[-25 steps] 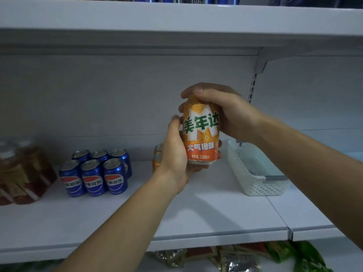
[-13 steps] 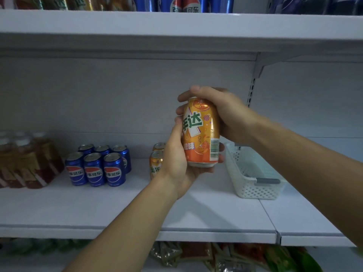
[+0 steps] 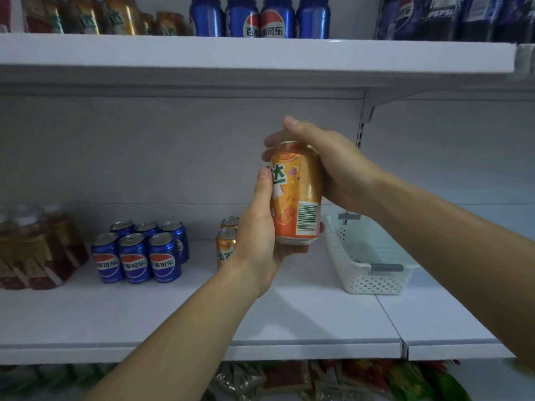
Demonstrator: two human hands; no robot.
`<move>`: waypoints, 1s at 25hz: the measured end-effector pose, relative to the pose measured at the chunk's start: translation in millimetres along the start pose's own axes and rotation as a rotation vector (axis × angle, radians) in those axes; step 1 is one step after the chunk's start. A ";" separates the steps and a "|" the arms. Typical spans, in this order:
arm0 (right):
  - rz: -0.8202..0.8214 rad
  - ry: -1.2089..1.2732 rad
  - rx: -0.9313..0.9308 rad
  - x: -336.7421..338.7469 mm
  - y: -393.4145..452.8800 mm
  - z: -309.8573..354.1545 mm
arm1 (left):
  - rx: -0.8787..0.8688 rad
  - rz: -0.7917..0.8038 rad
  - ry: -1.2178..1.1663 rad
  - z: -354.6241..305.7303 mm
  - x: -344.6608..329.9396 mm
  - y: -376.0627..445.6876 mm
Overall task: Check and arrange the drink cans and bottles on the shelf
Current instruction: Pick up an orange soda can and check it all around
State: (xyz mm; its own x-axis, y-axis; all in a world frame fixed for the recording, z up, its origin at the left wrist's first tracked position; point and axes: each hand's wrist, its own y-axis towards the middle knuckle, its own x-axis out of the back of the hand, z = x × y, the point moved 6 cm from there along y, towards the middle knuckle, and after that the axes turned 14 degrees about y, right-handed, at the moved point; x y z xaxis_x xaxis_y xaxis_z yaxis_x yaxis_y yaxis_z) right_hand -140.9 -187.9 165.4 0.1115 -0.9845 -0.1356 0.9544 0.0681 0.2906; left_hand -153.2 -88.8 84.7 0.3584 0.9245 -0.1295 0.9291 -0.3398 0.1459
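Observation:
An orange soda can [image 3: 298,195] is held upright in the air above the white middle shelf [image 3: 173,314], its barcode facing me. My left hand [image 3: 260,235] cups its base and left side, thumb along the label. My right hand [image 3: 327,163] grips its top and right side from above. Two more orange cans [image 3: 226,250] stand on the shelf behind my left hand, partly hidden. A block of several blue cola cans [image 3: 139,256] stands further left.
A white perforated plastic basket [image 3: 373,273] sits on the shelf at the right. Tea bottles [image 3: 37,250] stand at the far left. The upper shelf [image 3: 260,53] carries orange and blue cans and dark bottle packs. Snack bags lie below.
The orange can has been turned in my hands: first the front logo faced me, now the barcode side does. The view has tilted upward, showing the upper shelf's drinks.

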 end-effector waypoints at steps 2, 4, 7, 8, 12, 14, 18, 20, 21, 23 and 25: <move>0.051 0.076 -0.014 9.9 14.0 -11.1 | 0.026 0.013 -0.025 6.8 2.9 20.4; 0.089 0.114 -0.009 20.7 31.4 -26.1 | 0.044 0.049 -0.034 19.7 4.1 45.1; 0.050 0.023 0.031 39.6 60.1 -48.0 | 0.103 0.089 -0.062 43.9 8.9 79.1; 0.039 0.001 0.047 44.3 67.7 -54.8 | 0.117 0.089 -0.067 50.8 11.7 86.9; -0.004 -0.054 0.097 54.8 87.8 -80.5 | 0.110 0.017 -0.080 74.9 23.5 109.1; -0.002 -0.023 0.073 57.5 92.2 -92.3 | 0.100 -0.021 -0.092 84.9 29.0 114.5; 0.073 0.128 -0.020 59.6 94.1 -108.4 | 0.150 0.021 -0.185 99.1 28.2 119.4; 0.044 0.092 0.020 69.0 94.1 -115.2 | 0.176 0.044 -0.191 107.1 22.5 123.9; 0.014 0.079 0.034 75.4 93.2 -118.7 | 0.189 0.062 -0.183 109.6 18.8 126.4; -0.049 0.103 0.043 89.7 90.4 -127.1 | 0.209 0.065 -0.130 115.2 16.7 131.9; -0.096 0.077 0.078 101.9 89.7 -132.7 | 0.189 0.037 -0.051 117.8 17.4 138.0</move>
State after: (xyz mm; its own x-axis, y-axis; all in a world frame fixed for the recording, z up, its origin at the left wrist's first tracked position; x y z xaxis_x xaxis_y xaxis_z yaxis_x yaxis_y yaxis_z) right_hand -7.2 -260.6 52.0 0.0447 -0.9702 -0.2380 0.9375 -0.0415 0.3454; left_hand -8.0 -139.9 -13.0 0.3920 0.9026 -0.1781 0.9141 -0.4039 -0.0350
